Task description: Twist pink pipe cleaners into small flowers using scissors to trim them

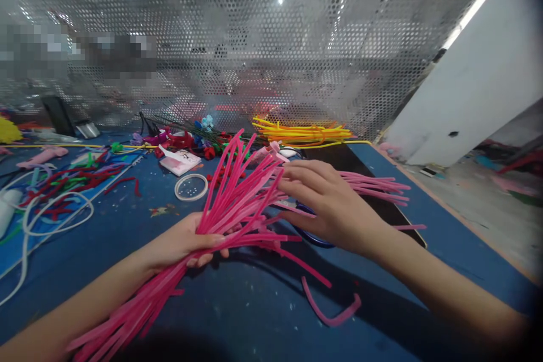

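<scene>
My left hand (pixel 206 243) is wrapped round a thick bundle of bright pink pipe cleaners (pixel 237 198). Their upper ends fan out above the fist, and the lower ends run down along my forearm. Close to the fanned tips, my right hand (pixel 311 195) has its fingers stretched out and slightly bent; I cannot tell whether it touches any tips. Paler pink pipe cleaners (pixel 377 185) lie beyond it on a black mat. Below the right hand, one bent pink pipe cleaner (pixel 333 319) lies alone on the blue table. A dark blue curved object (pixel 316 239) is partly hidden by that hand.
Yellow pipe cleaners (pixel 303 134) lie in a bundle at the back. A white ring-shaped roll (pixel 190 188) and a small pink-white packet (pixel 180 162) sit left of centre. Red and green scraps (pixel 72 184) and a white cable (pixel 27 232) spread at left. A perforated metal screen (pixel 254 39) stands behind.
</scene>
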`<state>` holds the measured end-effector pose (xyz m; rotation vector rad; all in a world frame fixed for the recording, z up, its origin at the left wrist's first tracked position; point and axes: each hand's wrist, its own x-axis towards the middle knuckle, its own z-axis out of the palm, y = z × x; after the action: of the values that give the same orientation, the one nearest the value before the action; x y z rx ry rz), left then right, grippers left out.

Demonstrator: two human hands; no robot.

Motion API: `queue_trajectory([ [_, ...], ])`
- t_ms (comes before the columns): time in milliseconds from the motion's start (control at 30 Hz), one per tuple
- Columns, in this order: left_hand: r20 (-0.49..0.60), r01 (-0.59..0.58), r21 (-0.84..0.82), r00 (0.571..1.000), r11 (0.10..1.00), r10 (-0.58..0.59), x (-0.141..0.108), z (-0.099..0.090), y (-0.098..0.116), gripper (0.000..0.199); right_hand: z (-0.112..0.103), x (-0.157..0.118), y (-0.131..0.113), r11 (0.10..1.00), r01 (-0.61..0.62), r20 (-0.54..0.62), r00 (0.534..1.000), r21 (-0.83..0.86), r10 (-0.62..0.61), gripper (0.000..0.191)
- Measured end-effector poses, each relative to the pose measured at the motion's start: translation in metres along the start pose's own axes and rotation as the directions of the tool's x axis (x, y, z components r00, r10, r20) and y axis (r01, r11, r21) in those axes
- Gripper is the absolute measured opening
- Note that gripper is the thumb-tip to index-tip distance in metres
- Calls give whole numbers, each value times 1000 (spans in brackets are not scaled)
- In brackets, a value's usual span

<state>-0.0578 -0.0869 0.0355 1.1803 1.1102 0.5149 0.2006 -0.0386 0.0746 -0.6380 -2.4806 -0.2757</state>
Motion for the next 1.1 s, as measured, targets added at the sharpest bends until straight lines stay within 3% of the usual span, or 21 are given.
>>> queue_trajectory([
  [267, -40, -26, 146, 999, 989, 32, 1, 4, -3, 33, 8, -4, -8, 947, 42, 90, 996, -317, -14, 17],
  [467, -83, -23, 241, 996, 970, 44, 2, 5, -6, 36, 21, -6, -10, 939, 64, 119, 993, -338, -25, 14],
  [633, -82, -23, 270, 996, 963, 47, 1, 7, -5, 37, 22, -5, -9, 946, 254, 192, 957, -203, -216, 8],
  [767, -44, -32, 243, 998, 970, 43, -1, 7, -2, 36, 22, -6, 5, 900, 389, 132, 920, -199, -369, 14],
  [933, -39, -49, 123, 998, 991, 55, -2, -2, 4, 36, 3, -11, 41, 876, 306, -41, 938, -373, -345, 9],
  [1100, -24, -15, 87, 1000, 996, 17, -1, -12, 2, 39, -33, -22, 79, 810, 84, -100, 980, -581, -174, 9],
])
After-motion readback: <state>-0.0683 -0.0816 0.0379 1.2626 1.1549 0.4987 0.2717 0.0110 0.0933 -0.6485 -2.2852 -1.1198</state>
